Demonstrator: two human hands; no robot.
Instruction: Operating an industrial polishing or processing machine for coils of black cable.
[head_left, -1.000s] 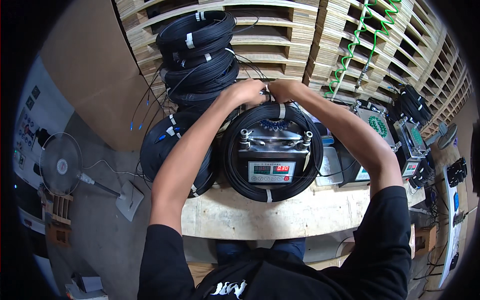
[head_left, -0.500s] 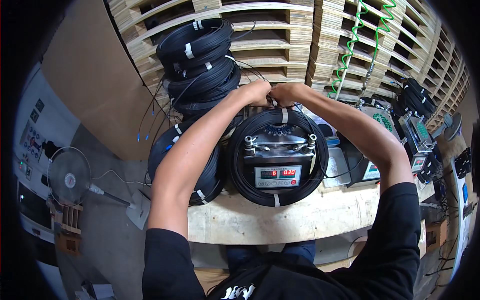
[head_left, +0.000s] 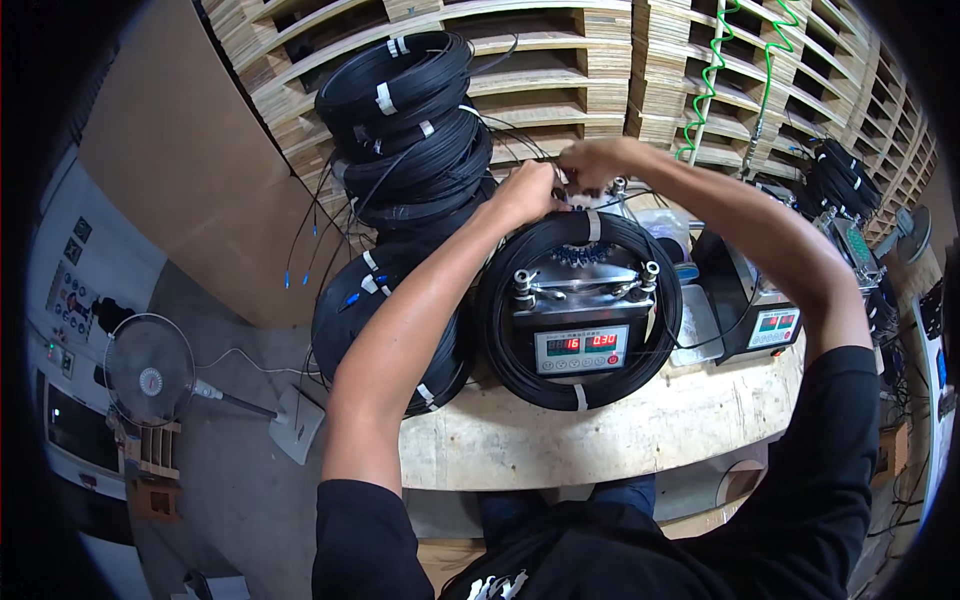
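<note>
Both hands are at the far side of a silver bench machine (head_left: 583,352) with a lit red display. A big black cable coil (head_left: 497,330), banded with white tape, hangs around the machine. My left hand (head_left: 530,190) is closed just beyond the coil's far rim, its fingertips pinched on something too small to make out. Close to its right, my right hand (head_left: 603,163) bends over with curled fingers, slightly blurred; what it holds is hidden. Blue connectors (head_left: 580,254) sit in a ring on top of the machine, between its clamp posts.
Left of the machine rises a stack of black cable coils (head_left: 400,110), loose blue-tipped ends dangling; another coil (head_left: 335,320) leans below. A second machine (head_left: 770,325) and a clear tray (head_left: 698,325) stand right on the wooden table (head_left: 520,450). Pallets (head_left: 540,60) stand behind, a fan (head_left: 150,370) left.
My right hand has lifted and moved a little away from my left, which stays pinched. The whole view has shifted slightly, and the machine's display reading has changed.
</note>
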